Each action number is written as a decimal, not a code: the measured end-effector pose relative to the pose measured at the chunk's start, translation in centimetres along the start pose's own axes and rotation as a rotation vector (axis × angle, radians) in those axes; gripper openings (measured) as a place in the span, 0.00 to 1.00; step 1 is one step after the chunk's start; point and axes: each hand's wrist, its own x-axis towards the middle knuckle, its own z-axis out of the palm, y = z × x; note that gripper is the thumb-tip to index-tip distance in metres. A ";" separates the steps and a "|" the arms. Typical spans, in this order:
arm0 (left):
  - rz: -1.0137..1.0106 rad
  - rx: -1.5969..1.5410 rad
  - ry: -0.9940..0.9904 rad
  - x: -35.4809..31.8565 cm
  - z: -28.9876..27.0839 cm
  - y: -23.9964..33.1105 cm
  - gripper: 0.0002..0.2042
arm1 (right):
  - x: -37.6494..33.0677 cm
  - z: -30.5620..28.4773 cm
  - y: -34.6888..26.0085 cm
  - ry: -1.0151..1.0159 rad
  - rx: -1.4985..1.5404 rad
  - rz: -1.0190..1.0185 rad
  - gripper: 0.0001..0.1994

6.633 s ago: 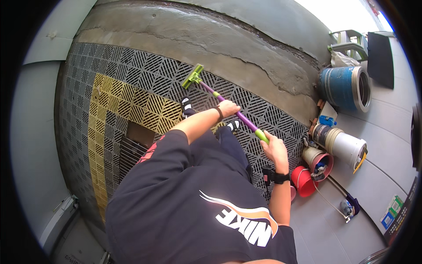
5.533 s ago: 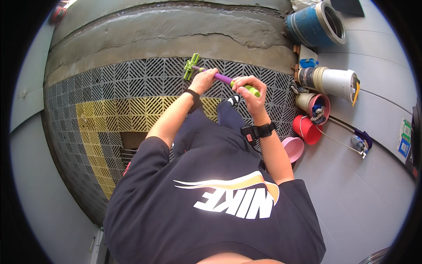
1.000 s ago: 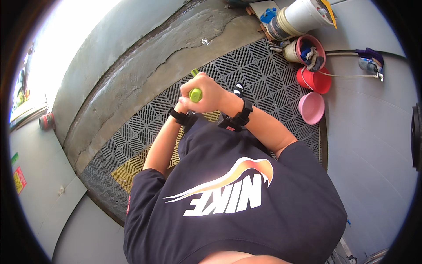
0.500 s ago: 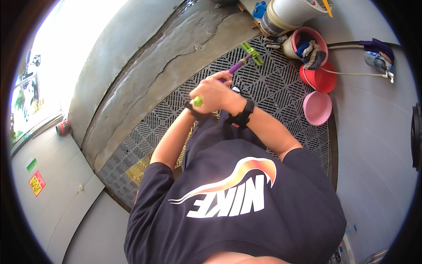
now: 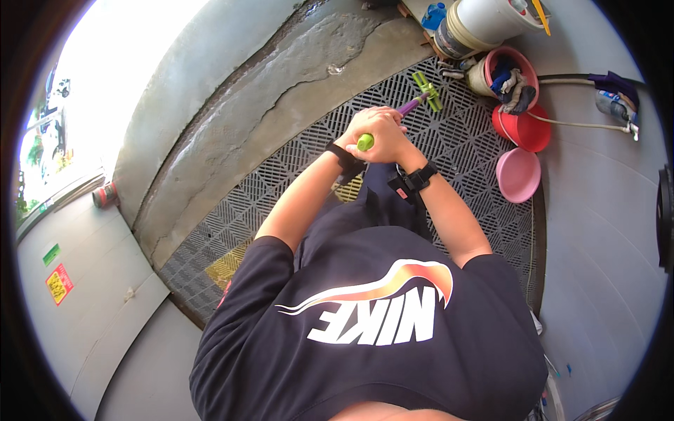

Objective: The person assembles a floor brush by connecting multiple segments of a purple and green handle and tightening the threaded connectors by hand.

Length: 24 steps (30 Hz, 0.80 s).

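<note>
Both my hands are wrapped round a purple pole (image 5: 410,107) with a green crosswise head (image 5: 428,92) at its far end and a green rounded tip (image 5: 365,142) at the near end. My left hand (image 5: 357,127) is closed on the pole, partly covered by my right hand (image 5: 386,137). The right one grips close to the green tip. The pole slants away to the right, with its head over the grey slatted floor mat (image 5: 281,184). Whether the head touches the mat I cannot tell. Black bands circle both wrists.
Along the right wall stand a pink bucket (image 5: 531,70) with cloths in it, a red bucket (image 5: 531,133) and a pink basin (image 5: 518,175). White pails (image 5: 484,21) stand behind them. A hose (image 5: 572,121) runs along the wall. Wet concrete (image 5: 281,70) lies beyond the mat.
My hands and the pole have moved to the right, and the green head has shifted right too. The whole view has also shifted slightly. Both hands keep their grip.
</note>
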 end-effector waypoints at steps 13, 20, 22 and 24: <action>-0.021 0.064 0.239 -31.5 -24.9 7.9 0.11 | 10.8 30.9 -19.3 -0.079 0.241 -0.218 0.14; -0.348 0.190 0.339 -39.5 -29.1 10.6 0.13 | 13.1 35.6 -24.6 -0.143 0.485 -0.182 0.09; -0.373 0.301 0.343 -39.6 -28.4 10.1 0.14 | 12.9 35.2 -24.5 -0.145 0.426 -0.137 0.08; -0.376 0.280 0.395 -39.0 -27.5 9.3 0.14 | 12.5 34.7 -24.3 -0.143 0.344 -0.112 0.08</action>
